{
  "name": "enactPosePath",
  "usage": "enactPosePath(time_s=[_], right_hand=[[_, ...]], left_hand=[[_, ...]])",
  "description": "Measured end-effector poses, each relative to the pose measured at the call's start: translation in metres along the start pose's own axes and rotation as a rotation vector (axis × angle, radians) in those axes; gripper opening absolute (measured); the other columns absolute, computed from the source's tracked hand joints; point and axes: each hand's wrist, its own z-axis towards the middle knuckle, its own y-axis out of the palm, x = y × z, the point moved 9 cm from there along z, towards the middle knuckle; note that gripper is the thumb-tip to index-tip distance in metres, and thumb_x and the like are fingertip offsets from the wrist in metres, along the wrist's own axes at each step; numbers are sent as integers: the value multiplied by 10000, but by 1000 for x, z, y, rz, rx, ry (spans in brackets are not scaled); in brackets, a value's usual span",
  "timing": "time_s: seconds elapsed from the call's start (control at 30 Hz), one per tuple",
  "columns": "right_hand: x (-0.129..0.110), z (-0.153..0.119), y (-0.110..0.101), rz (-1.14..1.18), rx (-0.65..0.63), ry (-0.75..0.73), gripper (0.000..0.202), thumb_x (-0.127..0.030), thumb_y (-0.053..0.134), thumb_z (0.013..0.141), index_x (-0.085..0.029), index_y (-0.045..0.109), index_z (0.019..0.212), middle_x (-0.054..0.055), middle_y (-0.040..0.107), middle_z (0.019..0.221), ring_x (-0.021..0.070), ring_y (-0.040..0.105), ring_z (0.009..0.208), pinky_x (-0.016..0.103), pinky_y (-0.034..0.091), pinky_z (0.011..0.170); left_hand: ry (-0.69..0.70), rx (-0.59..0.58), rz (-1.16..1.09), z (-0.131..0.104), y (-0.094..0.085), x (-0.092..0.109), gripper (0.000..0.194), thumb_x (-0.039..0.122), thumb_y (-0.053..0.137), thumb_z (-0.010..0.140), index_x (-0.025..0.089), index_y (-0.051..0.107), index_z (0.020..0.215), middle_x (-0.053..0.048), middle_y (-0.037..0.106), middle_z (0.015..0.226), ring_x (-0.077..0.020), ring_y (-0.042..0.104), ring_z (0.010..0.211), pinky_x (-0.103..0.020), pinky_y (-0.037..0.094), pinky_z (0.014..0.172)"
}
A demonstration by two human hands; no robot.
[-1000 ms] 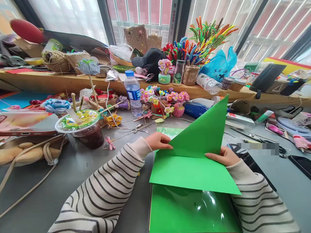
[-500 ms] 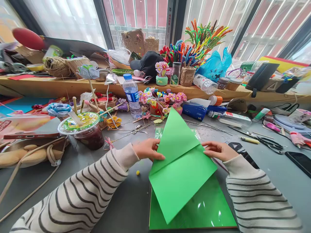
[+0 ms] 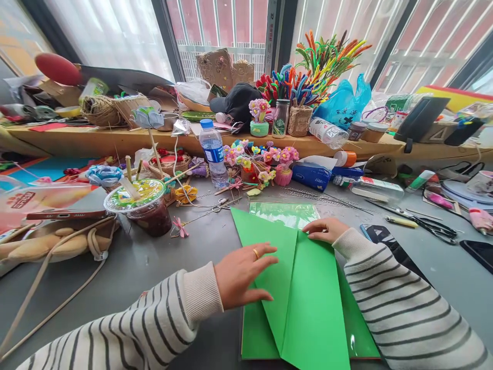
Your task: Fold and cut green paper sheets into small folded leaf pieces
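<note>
A folded sheet of green paper (image 3: 311,293) lies over a stack of green paper in a clear sleeve (image 3: 257,334). A crease runs down the folded sheet, with a pointed flap at its left. My left hand (image 3: 244,277), a ring on one finger, has its fingers spread over the left flap. At the sheet's top edge, beside the end of the crease, my right hand (image 3: 324,229) has its fingers closed on the paper. The sleeve's clear top end (image 3: 285,213) shows beyond the sheet.
A lidded cup of dark drink (image 3: 148,218) stands to the left, with a water bottle (image 3: 213,154) behind it. Crocheted flowers (image 3: 283,159) and a blue tissue pack (image 3: 311,176) sit farther back. Black-handled scissors (image 3: 435,228) and a phone (image 3: 477,257) lie at right.
The folded green paper has turned and come down onto the stack. My left hand has gone from gripping its edge to lying spread on it. My right hand has shifted left along the top edge.
</note>
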Motion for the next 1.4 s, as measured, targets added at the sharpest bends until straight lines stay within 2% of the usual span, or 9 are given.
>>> enactPosePath(time_s=[0.17, 0.33, 0.43, 0.53, 0.73, 1.03, 1.17, 1.3, 1.4], right_hand=[[-24, -4, -14, -311, 165, -112, 227, -190, 515, 651, -167, 596, 862, 60, 621, 819, 168, 566, 737, 311, 453, 677], [-77, -46, -10, -553, 298, -382, 191, -160, 491, 690, -202, 592, 846, 51, 609, 883, 216, 526, 864, 504, 289, 847], [-102, -80, 5, -629, 416, -507, 195, -172, 417, 762, -232, 601, 779, 12, 638, 826, 216, 514, 917, 567, 76, 907], [-110, -104, 39, -620, 395, -607, 300, -179, 291, 826, -242, 578, 884, 17, 629, 892, 165, 526, 905, 454, 216, 926], [-91, -125, 84, -657, 281, -521, 359, -218, 195, 850, -232, 435, 1116, 16, 461, 1157, 176, 384, 1081, 367, 364, 859], [-89, -141, 82, -571, 200, -508, 354, -231, 251, 834, -203, 391, 1159, 22, 435, 1177, 170, 338, 1114, 346, 349, 882], [-75, -128, 58, -369, 162, -505, 335, -211, 292, 800, -205, 457, 1091, 34, 541, 1066, 121, 455, 1015, 257, 388, 850], [-19, -107, 0, -498, 515, -201, 306, -250, 366, 767, -135, 501, 1017, 103, 581, 974, 188, 520, 913, 335, 420, 797], [17, -93, -10, -674, 557, 8, 349, -268, 406, 705, -92, 524, 982, 147, 595, 903, 252, 550, 818, 393, 451, 703]], left_hand=[[66, -75, 145, 9, 39, 4, 783, 613, 425, 586, 213, 234, 1232, -92, 173, 1310, -298, 112, 1182, -484, 39, 934], [-36, -23, 205, 16, 42, -4, 804, 677, 285, 604, 196, 206, 1243, -117, 152, 1310, -308, 65, 1185, -520, -11, 909], [-74, 9, 228, 19, 41, -7, 780, 669, 259, 623, 190, 221, 1238, -123, 160, 1307, -313, 69, 1183, -539, -17, 897], [-116, 40, 235, 21, 41, -9, 691, 614, 237, 681, 192, 249, 1228, -122, 169, 1305, -306, 72, 1185, -549, -6, 891], [-153, 88, 225, 21, 41, -10, 657, 570, 312, 681, 174, 300, 1204, -121, 180, 1303, -311, 75, 1183, -555, 2, 892], [-200, 80, 263, 27, 41, -12, 698, 610, 251, 676, 163, 285, 1212, -124, 198, 1297, -302, 88, 1184, -563, 0, 886], [-153, 92, 264, 33, 42, -8, 707, 632, 297, 641, 239, 239, 1225, -94, 191, 1305, -320, 96, 1178, -587, -11, 866], [-152, 85, 252, 33, 43, -9, 700, 632, 316, 630, 255, 257, 1216, -94, 189, 1305, -329, 93, 1176, -600, -22, 851], [-153, 91, 243, 32, 40, -10, 705, 634, 333, 618, 246, 285, 1205, -101, 227, 1291, -338, 121, 1168, -606, -19, 847]])
